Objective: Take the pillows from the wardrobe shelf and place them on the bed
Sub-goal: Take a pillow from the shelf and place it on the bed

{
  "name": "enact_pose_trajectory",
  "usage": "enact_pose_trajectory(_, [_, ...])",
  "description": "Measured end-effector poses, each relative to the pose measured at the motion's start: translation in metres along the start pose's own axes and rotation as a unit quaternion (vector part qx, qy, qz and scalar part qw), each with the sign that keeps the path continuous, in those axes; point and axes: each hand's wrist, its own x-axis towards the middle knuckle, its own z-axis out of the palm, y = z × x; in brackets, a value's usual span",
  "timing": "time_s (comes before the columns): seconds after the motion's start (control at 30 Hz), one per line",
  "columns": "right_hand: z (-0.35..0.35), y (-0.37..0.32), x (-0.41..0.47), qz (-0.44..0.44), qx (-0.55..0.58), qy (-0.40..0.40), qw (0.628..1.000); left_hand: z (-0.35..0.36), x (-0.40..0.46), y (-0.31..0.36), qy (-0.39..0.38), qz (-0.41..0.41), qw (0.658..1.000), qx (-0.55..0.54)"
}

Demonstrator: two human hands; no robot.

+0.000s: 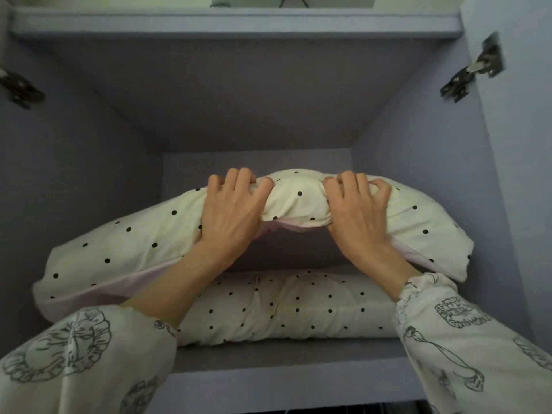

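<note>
The wardrobe (298, 115) is filling the frame, and at its centre both hands are lifting the top pillow (134, 243) off the shelf (268, 354); next it probably needs drawing out clear and carrying to the bed, which is not in view. That pillow, cream with black dots, is sagging at both ends above a second pillow (283, 309) lying flat, lower centre, while the left hand (230, 210) and right hand (355, 210) are clenching its bunched middle.

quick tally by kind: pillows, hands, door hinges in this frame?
Pillows: 2, the top pillow gripped and lifted by the left hand and right hand, and the lower pillow lying on the shelf.
Hands: 2.
Door hinges: 2, the left hinge and right hinge.
Total: 6.
</note>
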Motion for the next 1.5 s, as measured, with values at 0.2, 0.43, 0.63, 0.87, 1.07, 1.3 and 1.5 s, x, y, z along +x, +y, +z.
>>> enact_pose_trajectory(0.2, [-0.081, -0.001, -0.03, -0.011, 0.007, 0.021, 1.0, -0.075, -0.037, 0.013, 0.007, 0.004, 0.996, -0.086])
enact_pose_trajectory(0.43, [-0.117, 0.001, -0.113, -0.056, -0.003, -0.041, 0.998, -0.091, -0.108, 0.032, -0.102, 0.05, 0.987, -0.115])
enact_pose_trajectory(0.63, [-0.132, 0.012, -0.155, -0.094, 0.073, -0.249, 0.961, -0.083, -0.145, 0.04, -0.194, 0.055, 0.97, -0.137])
enact_pose_trajectory(0.87, [-0.101, 0.012, -0.168, -0.084, 0.146, -0.492, 0.854, -0.058, -0.203, 0.06, -0.33, 0.091, 0.93, -0.135])
enact_pose_trajectory(1.07, [-0.045, -0.004, -0.176, -0.039, 0.084, -0.356, 0.93, -0.036, -0.203, 0.043, -0.318, 0.173, 0.919, -0.157])
enact_pose_trajectory(1.3, [-0.007, -0.007, -0.148, -0.055, 0.087, -0.236, 0.966, 0.0, -0.15, 0.025, -0.248, 0.012, 0.959, -0.136])
enact_pose_trajectory(1.5, [0.003, -0.008, -0.168, -0.069, 0.071, -0.162, 0.982, 0.025, -0.097, 0.026, -0.198, -0.018, 0.973, -0.12])
